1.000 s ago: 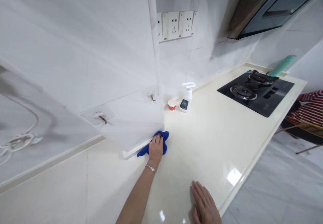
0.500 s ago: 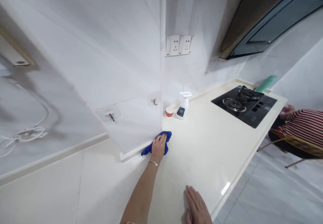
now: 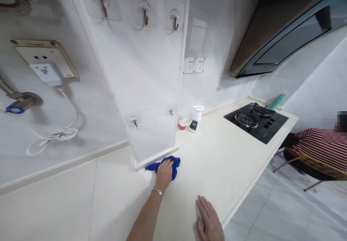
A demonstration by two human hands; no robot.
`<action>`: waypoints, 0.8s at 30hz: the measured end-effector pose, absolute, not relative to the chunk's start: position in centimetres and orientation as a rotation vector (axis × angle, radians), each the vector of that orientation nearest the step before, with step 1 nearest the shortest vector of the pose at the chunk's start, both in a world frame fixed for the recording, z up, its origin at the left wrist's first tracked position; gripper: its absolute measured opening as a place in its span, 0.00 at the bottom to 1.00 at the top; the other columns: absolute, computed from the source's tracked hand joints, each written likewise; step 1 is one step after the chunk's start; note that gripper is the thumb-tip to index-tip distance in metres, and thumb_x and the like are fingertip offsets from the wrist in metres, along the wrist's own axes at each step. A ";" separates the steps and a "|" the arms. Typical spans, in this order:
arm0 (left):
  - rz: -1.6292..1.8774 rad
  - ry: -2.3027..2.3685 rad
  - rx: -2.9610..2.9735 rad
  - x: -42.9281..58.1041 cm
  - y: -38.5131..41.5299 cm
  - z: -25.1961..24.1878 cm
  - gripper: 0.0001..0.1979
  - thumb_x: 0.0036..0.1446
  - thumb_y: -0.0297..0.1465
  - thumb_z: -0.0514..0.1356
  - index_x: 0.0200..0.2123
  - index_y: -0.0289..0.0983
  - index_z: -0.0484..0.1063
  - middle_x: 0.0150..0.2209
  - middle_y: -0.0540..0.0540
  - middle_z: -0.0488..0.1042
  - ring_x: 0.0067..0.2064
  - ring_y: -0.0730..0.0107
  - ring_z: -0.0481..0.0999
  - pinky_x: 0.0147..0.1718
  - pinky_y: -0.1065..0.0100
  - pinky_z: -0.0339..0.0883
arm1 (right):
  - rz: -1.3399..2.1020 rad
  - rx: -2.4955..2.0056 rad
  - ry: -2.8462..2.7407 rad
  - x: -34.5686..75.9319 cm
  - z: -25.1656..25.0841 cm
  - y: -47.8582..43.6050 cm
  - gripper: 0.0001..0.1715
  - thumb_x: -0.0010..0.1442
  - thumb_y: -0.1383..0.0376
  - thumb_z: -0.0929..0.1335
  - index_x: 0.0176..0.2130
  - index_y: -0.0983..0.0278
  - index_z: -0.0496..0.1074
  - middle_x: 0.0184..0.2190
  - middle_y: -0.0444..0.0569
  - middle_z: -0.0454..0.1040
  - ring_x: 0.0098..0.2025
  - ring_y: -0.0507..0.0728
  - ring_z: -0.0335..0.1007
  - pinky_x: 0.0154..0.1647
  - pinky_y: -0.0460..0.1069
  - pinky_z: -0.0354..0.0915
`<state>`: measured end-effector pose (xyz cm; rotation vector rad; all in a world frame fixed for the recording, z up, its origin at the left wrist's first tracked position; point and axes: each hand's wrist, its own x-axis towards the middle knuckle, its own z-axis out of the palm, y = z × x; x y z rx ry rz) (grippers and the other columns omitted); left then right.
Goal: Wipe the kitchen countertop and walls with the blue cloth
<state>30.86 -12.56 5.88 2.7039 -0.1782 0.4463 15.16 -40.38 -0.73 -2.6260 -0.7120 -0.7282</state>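
My left hand (image 3: pixel 164 174), with a silver bracelet at its wrist, presses a crumpled blue cloth (image 3: pixel 175 162) onto the pale countertop (image 3: pixel 207 161). The cloth lies at the foot of a white tiled pillar (image 3: pixel 151 139), close to its base strip. Its fingertips grip the top of the cloth, and the palm covers part of it. Further right, near the counter's front edge, my right hand (image 3: pixel 209 219) rests flat on the surface with nothing in it. Beyond the cloth stand a white spray bottle (image 3: pixel 195 121) with a dark label and a small red and white tub (image 3: pixel 182 125).
A black gas hob (image 3: pixel 256 121) is set into the counter, with a green cylinder (image 3: pixel 277 102) behind it and a range hood (image 3: pixel 271 34) above. Hooks (image 3: pixel 135 121) hang on the pillar. At left are a plugged-in charger (image 3: pixel 46 74) and cable. A person (image 3: pixel 311 143) sits at right.
My left hand and the cloth have come back a little from the pillar's corner toward me. The view has tilted up, showing more hooks and the wall socket. My right hand stays flat.
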 end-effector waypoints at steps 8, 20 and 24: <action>0.287 0.161 2.716 21.4 -7.5 7.1 0.23 0.62 0.36 0.59 0.60 0.45 0.74 0.64 0.43 0.74 0.64 0.53 0.73 0.60 0.47 0.69 | -0.797 -2.575 -0.728 15.1 -1.3 -40.5 0.38 0.69 0.64 0.61 0.74 0.60 0.52 0.68 0.53 0.66 0.67 0.66 0.66 0.61 0.64 0.72; 0.123 0.281 2.923 7.7 1.5 5.7 0.42 0.55 0.54 0.63 0.66 0.35 0.67 0.68 0.33 0.66 0.71 0.42 0.64 0.70 0.41 0.59 | -0.744 -2.570 -0.722 14.5 -2.1 -40.4 0.38 0.71 0.63 0.60 0.75 0.59 0.48 0.70 0.53 0.63 0.69 0.66 0.62 0.66 0.65 0.66; 0.399 0.096 3.064 6.4 0.9 3.2 0.33 0.65 0.47 0.54 0.66 0.33 0.67 0.67 0.31 0.68 0.69 0.42 0.66 0.69 0.40 0.61 | -0.744 -2.580 -0.725 14.4 -2.0 -40.5 0.38 0.70 0.62 0.60 0.75 0.60 0.49 0.70 0.53 0.63 0.69 0.66 0.62 0.66 0.65 0.65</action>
